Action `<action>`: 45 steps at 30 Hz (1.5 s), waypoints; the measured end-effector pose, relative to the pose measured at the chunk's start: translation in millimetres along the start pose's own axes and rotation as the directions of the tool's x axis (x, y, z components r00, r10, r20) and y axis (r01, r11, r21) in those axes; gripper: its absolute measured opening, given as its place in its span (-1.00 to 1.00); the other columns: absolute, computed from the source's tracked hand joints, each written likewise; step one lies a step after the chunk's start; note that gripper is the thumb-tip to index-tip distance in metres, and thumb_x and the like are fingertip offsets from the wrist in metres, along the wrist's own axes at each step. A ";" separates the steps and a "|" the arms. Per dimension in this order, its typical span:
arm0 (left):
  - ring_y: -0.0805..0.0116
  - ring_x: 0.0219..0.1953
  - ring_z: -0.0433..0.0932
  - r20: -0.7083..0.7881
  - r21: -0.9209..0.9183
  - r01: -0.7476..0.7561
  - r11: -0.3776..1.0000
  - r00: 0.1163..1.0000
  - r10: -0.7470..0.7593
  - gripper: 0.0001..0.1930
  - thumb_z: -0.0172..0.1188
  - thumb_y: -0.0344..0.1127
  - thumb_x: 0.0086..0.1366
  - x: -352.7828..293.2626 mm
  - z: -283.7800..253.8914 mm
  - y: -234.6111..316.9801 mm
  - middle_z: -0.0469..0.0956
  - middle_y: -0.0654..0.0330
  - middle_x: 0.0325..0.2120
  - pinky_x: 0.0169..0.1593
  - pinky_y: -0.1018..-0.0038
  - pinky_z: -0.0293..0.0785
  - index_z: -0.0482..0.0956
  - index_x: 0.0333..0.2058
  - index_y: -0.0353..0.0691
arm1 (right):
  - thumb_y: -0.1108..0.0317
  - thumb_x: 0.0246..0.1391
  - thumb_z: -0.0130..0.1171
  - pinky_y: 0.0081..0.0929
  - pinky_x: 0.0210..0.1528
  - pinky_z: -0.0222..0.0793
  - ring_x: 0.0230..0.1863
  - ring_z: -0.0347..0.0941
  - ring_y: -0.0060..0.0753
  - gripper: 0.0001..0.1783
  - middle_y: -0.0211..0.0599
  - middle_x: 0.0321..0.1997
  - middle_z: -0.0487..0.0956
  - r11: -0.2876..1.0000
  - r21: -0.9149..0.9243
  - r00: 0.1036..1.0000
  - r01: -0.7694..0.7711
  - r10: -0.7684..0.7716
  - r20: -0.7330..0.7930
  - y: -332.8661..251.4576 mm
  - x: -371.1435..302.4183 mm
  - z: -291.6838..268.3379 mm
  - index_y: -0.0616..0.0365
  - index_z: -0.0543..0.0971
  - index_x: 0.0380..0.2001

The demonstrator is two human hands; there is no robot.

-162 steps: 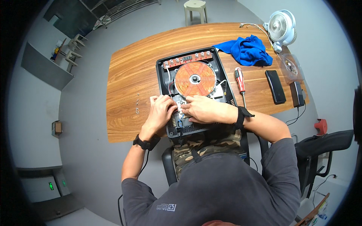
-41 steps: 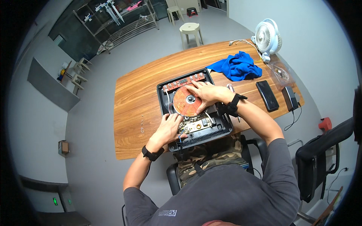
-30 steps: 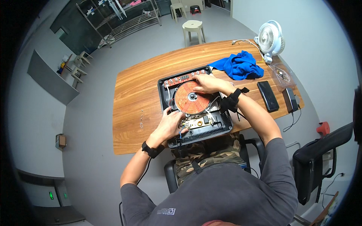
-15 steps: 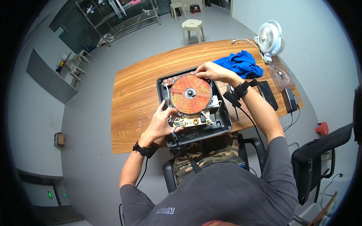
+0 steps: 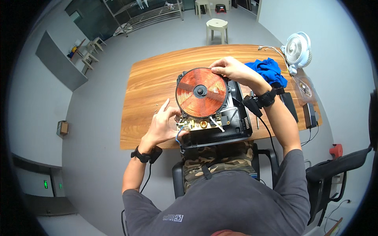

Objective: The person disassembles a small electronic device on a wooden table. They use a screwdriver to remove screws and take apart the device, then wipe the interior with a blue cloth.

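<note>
Left hand (image 5: 160, 125) clasping circuit board (image 5: 196, 125), right hand (image 5: 234, 71) pinching coil (image 5: 199, 103) by far right rim: best kept level, blue wire (image 5: 178, 135) slack, at near edge of table (image 5: 145, 88).

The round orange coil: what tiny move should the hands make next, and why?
I'd probably keep the coil and circuit board together and move them slowly. The right hand pinches the coil's far edge, the left hand is at the board's left end, and a blue wire loops from that end, so a quick tug might strain it.
</note>
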State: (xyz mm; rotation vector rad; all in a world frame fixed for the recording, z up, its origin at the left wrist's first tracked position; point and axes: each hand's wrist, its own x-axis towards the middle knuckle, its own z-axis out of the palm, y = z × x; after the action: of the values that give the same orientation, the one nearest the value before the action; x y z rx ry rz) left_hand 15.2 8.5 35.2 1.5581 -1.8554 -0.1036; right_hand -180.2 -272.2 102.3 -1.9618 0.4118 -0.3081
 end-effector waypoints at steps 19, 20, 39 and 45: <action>-0.06 0.31 0.42 -0.001 -0.072 0.246 0.967 0.969 -0.247 -0.35 0.69 -0.18 -0.15 -26.3 -28.3 -22.0 0.64 0.07 -0.20 0.35 0.15 0.34 0.48 -0.15 -0.27 | 0.31 0.30 0.16 -0.53 -0.26 0.42 -0.35 0.43 -0.64 -0.69 -0.42 -0.38 0.62 0.998 0.031 0.999 0.047 -0.047 0.014 -5.4 64.0 40.1 0.40 0.65 -0.12; -0.06 0.30 0.43 -0.002 -0.064 0.226 0.972 0.974 -0.226 -0.34 0.69 -0.17 -0.15 -24.2 -24.7 -20.2 0.63 0.06 -0.21 0.36 0.14 0.33 0.48 -0.15 -0.26 | 0.31 0.30 0.16 -0.54 -0.28 0.40 -0.37 0.41 -0.65 -0.70 -0.45 -0.40 0.60 0.999 0.021 0.999 0.043 -0.043 0.008 -4.6 58.2 35.6 0.40 0.65 -0.13; -0.08 -0.22 0.61 0.244 -0.133 0.079 0.988 0.969 -0.044 -0.36 0.64 -0.12 -0.11 26.4 74.0 5.2 0.54 0.08 -0.22 -0.17 0.19 0.58 0.43 -0.17 -0.26 | 0.33 0.33 0.16 -0.62 -0.38 0.30 -0.42 0.33 -0.71 -0.71 -0.52 -0.38 0.55 0.969 -0.183 0.986 -0.165 0.154 -0.070 32.9 -39.9 -25.0 0.35 0.64 -0.05; -0.06 -0.28 0.58 0.298 -0.118 0.098 0.988 0.953 -0.059 -0.40 0.62 -0.13 -0.07 24.2 79.9 2.4 0.48 0.06 -0.27 -0.22 0.19 0.54 0.41 -0.22 -0.28 | 0.35 0.26 0.18 -0.46 -0.23 0.46 -0.34 0.49 -0.55 -0.67 -0.29 -0.34 0.66 0.977 -0.180 0.992 -0.116 0.105 -0.072 48.0 -41.0 -20.3 0.43 0.63 -0.06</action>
State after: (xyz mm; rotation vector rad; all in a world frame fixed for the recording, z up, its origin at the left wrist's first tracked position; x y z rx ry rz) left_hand -31.6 -41.5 -12.6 1.5911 -1.9654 -0.5104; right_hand -232.5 -290.1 65.6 -2.1041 0.6058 -0.2676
